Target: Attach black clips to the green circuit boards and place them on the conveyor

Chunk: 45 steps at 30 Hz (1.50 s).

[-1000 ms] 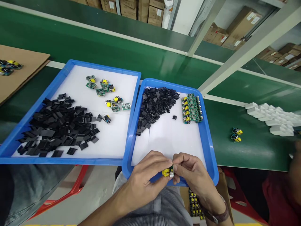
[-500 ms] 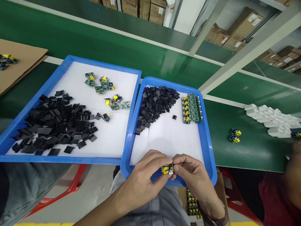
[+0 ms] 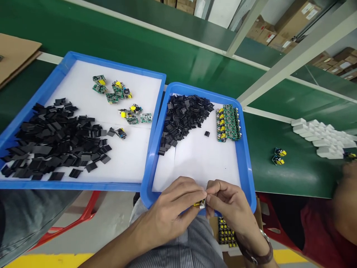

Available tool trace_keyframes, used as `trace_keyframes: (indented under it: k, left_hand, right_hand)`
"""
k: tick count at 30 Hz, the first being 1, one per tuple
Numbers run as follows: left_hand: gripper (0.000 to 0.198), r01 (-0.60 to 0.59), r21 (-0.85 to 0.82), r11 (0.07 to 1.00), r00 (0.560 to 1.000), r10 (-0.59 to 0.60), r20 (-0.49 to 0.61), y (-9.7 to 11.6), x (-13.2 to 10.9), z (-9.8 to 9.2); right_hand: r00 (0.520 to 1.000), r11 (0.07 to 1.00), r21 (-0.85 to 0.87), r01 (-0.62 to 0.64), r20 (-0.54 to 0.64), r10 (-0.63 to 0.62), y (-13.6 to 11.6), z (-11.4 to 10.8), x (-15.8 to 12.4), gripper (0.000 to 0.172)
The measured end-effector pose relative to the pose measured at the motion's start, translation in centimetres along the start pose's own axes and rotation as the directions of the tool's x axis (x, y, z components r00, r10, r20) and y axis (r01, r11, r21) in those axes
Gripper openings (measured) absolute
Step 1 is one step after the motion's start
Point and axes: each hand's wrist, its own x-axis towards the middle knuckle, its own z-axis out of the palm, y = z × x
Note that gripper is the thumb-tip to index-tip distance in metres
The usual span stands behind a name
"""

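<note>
Over the near edge of the right blue tray (image 3: 247,175), my left hand (image 3: 177,208) is closed around a small circuit board (image 3: 202,203). The board carries a yellow part and a whitish one, and my fingers cover most of it. My right hand (image 3: 230,203) pinches at the board's right edge, thumb against forefinger. Whatever lies between those fingertips is hidden. Beyond my hands, the tray holds a heap of small black folded pieces (image 3: 185,119), one loose black piece (image 3: 206,133) and a row of circuit boards (image 3: 229,123) standing side by side.
A larger blue tray (image 3: 111,67) adjoins on the left, with a black heap (image 3: 58,141) and scattered boards (image 3: 118,91). Two boards (image 3: 278,156) and white blocks (image 3: 323,136) sit on the green bench at right. A box of boards (image 3: 227,232) is below; a co-worker's arm (image 3: 347,197) is at right.
My left fingers have moved over the top of the board and now hide more of it. Both hands stay together at the tray's near edge. The view has shifted slightly.
</note>
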Motion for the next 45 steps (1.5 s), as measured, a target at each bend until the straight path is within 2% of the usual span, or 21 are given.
trace_keyframes:
  k: [5,9,12,15,18,23,26,27,30,32,34,38,45]
  left_hand:
    - [0.05,0.081,0.024,0.996,0.997,-0.081,-0.002,0.2,0.2,0.0]
    - [0.047,0.155,-0.009,0.988,0.987,-0.155,0.029,0.4,0.5,-0.1]
    - [0.049,0.161,-0.008,0.987,0.987,-0.161,0.01,0.5,0.5,-0.2]
    - [0.046,0.186,0.003,0.982,0.982,-0.186,0.021,0.4,0.5,-0.2]
    - [0.046,0.158,-0.014,0.987,0.987,-0.157,0.037,0.4,0.5,-0.3]
    - [0.047,0.14,-0.009,0.99,0.99,-0.14,-0.003,0.3,0.5,-0.1]
    - [0.048,0.194,-0.016,0.981,0.981,-0.194,-0.026,0.4,0.2,-0.2]
    - [0.048,0.223,-0.022,0.975,0.974,-0.224,-0.039,0.4,0.1,-0.2]
    - [0.046,0.311,-0.098,0.945,0.946,-0.318,-0.067,0.4,-0.3,-0.4]
    - [0.043,0.348,-0.174,0.921,0.929,-0.364,-0.067,0.3,-0.4,-0.5]
    - [0.041,0.347,-0.214,0.913,0.925,-0.371,-0.081,0.3,-0.5,-0.5]
    - [0.042,0.302,-0.165,0.939,0.936,-0.325,-0.135,0.3,-0.1,-0.4]
    - [0.045,0.296,-0.1,0.95,0.935,-0.31,-0.172,0.3,-0.2,-0.6]
  right_hand:
    - [0.994,0.992,-0.086,0.095,-0.036,-0.099,0.0,0.0,0.1,0.007]
    - [0.997,0.997,-0.005,0.073,0.031,-0.073,0.9,-0.7,0.0,0.019]
    - [1.0,0.997,0.066,0.03,0.003,-0.031,1.5,-1.1,-0.2,0.024]
    - [1.0,0.995,0.097,0.023,-0.024,-0.021,1.6,-1.1,-0.4,0.018]
    - [0.999,0.996,0.08,0.041,-0.015,-0.039,1.3,-0.7,-0.4,0.013]
    - [0.988,0.995,0.011,0.097,-0.122,-0.095,0.9,0.3,0.3,0.007]
    - [0.991,0.996,0.051,0.072,-0.119,-0.066,1.0,1.0,0.6,0.008]
    - [0.986,0.994,0.036,0.099,-0.141,-0.093,1.0,1.3,0.5,0.01]
    - [0.922,0.93,-0.223,0.291,-0.193,-0.335,1.2,2.2,-0.1,0.03]
    - [0.864,0.81,-0.443,0.385,-0.136,-0.485,1.5,2.7,-0.6,0.046]
    - [0.83,0.713,-0.551,0.433,-0.066,-0.554,2.0,3.2,-1.1,0.058]
    - [0.805,0.683,-0.551,0.479,-0.036,-0.593,2.8,3.9,-1.2,0.064]
    - [0.772,0.621,-0.571,0.537,0.037,-0.634,2.8,4.2,-0.7,0.057]
